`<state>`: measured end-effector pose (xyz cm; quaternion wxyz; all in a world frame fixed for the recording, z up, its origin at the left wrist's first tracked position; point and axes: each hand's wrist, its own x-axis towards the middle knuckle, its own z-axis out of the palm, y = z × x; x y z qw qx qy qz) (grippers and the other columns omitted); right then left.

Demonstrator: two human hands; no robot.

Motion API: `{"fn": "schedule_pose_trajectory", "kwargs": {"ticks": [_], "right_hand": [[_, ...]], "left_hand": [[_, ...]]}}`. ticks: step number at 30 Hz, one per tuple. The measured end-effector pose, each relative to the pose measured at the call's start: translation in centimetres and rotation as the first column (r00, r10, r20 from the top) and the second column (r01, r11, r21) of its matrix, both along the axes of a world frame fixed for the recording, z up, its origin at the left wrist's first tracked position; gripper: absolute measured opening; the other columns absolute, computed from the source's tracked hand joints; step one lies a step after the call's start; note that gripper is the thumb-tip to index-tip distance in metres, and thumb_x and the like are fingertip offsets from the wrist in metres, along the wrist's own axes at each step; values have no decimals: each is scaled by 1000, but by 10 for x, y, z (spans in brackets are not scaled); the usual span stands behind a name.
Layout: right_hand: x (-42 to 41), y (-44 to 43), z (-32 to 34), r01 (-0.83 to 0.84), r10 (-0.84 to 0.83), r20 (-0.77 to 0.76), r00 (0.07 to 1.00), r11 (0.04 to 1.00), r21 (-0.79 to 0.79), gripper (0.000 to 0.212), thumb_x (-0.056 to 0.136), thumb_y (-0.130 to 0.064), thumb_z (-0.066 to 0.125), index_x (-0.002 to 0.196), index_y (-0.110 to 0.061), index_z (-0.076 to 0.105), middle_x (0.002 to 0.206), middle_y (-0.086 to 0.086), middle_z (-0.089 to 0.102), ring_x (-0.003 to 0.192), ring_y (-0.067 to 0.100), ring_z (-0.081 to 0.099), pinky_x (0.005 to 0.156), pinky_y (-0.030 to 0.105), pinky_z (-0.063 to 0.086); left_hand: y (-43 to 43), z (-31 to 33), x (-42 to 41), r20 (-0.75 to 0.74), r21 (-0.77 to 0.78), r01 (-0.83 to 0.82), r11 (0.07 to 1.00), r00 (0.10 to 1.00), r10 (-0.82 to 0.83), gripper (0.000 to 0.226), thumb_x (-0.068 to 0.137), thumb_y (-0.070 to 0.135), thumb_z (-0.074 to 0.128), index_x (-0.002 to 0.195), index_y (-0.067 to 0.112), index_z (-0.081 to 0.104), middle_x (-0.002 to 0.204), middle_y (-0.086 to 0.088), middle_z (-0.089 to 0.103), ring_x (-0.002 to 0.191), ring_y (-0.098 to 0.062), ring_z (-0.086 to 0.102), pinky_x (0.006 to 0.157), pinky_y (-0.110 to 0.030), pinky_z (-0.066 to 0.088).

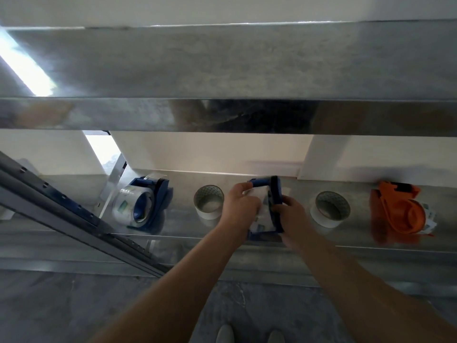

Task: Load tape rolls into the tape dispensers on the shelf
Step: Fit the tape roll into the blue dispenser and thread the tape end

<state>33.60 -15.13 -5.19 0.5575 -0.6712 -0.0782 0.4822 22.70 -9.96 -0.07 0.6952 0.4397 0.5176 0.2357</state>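
Observation:
A blue tape dispenser point(275, 191) stands on the metal shelf point(180, 194) at the centre, with a clear tape roll point(263, 219) in it. My left hand point(241, 204) grips the roll from the left, fingers curled over its top. My right hand point(290, 214) holds the dispenser's right side. Left of them sits another blue dispenser point(148, 201) loaded with a clear roll. Two loose white tape rolls point(209, 201) point(330, 209) stand on either side of my hands. At the right lies an orange dispenser point(400, 209) with a roll in it.
An upper metal shelf point(222, 70) hangs over the working shelf. A slanted grey upright post point(74, 214) crosses the lower left. The shelf's front lip point(173, 246) runs below my wrists. My shoes point(247, 334) and grey floor show at the bottom.

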Motion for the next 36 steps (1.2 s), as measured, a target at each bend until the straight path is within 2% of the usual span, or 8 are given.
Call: {"fn": "schedule_pose_trajectory", "kwargs": {"ticks": [3,7,14,20,23,27,31,36], "right_hand": [[-2,4,-10,6,-9,-66,998,999,-44,37,93,4,43,127,-7,54,112,22,67,94,46,68,79,63,56],[-2,8,-15,3,-7,-63,998,998,-60,35,94,4,44,126,-2,57,109,25,68,94,47,68,76,55,58],[-2,10,-15,-46,39,-61,997,991,-125,26,96,3,47,119,7,58,108,31,66,73,37,67,43,30,52],[2,12,-16,-123,156,105,982,954,-274,20,97,-7,53,110,3,64,94,18,69,80,32,66,55,31,54],[4,14,-19,-159,254,246,935,924,-348,28,97,-11,50,114,8,62,102,23,67,97,41,64,54,23,45],[4,17,-24,-203,372,343,862,876,-438,29,98,-20,50,107,3,66,74,5,60,68,22,59,53,26,47],[3,15,-21,-215,425,402,811,856,-471,28,98,-25,50,101,-3,67,78,6,63,66,18,56,51,26,39],[9,2,-17,-234,537,534,653,814,-532,16,94,-21,58,86,-9,65,81,6,65,62,11,53,52,23,40]], "left_hand": [[0,-3,0,-7,-11,36,999,999,-36,60,81,-14,49,135,15,50,115,-14,58,92,-31,67,76,-52,60],[2,-7,-4,15,-39,45,998,999,-45,66,81,-16,50,139,16,48,118,-16,58,96,-33,65,75,-53,60],[8,-9,-1,-3,-27,69,997,998,-69,68,82,-18,51,140,17,49,119,-15,58,100,-34,64,77,-53,60],[9,-16,1,-54,8,81,997,995,-80,71,81,-18,54,141,19,48,120,-12,57,100,-29,62,77,-45,61],[9,-19,1,-66,14,76,997,995,-75,71,80,-19,55,141,17,48,120,-12,57,99,-28,62,80,-44,61],[7,-21,-3,-75,6,71,997,995,-70,68,83,-16,54,141,18,46,126,-13,55,100,-26,62,79,-41,61],[6,-21,-6,-70,20,78,997,995,-76,68,84,-16,53,142,18,45,126,-12,55,97,-23,62,71,-32,59],[0,-23,3,-114,56,135,989,985,-128,72,81,-17,56,143,18,45,130,-11,57,109,-27,61,87,-41,58]]}}
